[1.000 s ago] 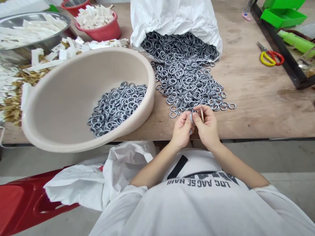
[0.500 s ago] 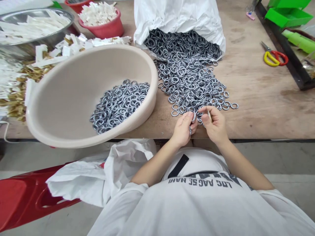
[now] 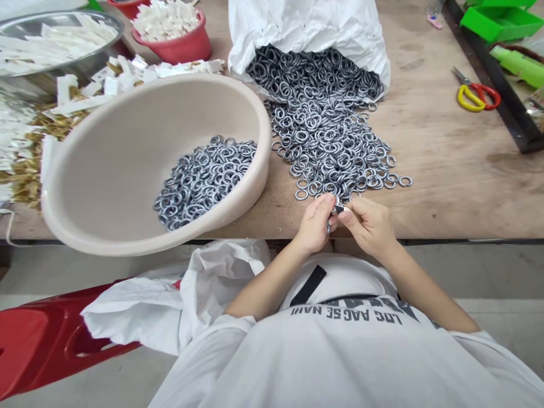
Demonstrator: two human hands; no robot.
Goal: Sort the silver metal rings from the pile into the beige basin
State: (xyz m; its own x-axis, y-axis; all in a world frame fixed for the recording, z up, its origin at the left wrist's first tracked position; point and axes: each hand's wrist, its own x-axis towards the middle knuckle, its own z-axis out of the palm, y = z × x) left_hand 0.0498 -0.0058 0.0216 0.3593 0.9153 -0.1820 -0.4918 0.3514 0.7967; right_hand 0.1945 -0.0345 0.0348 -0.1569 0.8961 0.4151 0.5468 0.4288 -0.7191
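Over the front edge of the table, my left hand (image 3: pixel 315 224) is closed on grey metal rings, one showing at its fingertips and another below its fingers. My right hand (image 3: pixel 369 223) is closed in a pinch around a small black-and-white flat piece (image 3: pixel 339 209), whose kind I cannot make out. The tip of that piece meets the ring at my left fingertips. Just beyond both hands lies a heap of loose metal rings (image 3: pixel 327 141), spilling from a white sack (image 3: pixel 306 25). To the left, a beige basin (image 3: pixel 102 170) holds many more rings.
Scissors (image 3: pixel 476 97) with red and yellow handles lie at the right, near a dark metal bar (image 3: pixel 488 73) and green trays (image 3: pixel 501 25). White strips surround a steel bowl (image 3: pixel 117 48) at the back left, beside a red tub (image 3: pixel 182 48). A red stool (image 3: pixel 25 351) stands below.
My right hand has turned and moved left, bringing the small flat piece against the ring in my left hand. The left hand has stayed nearly still.
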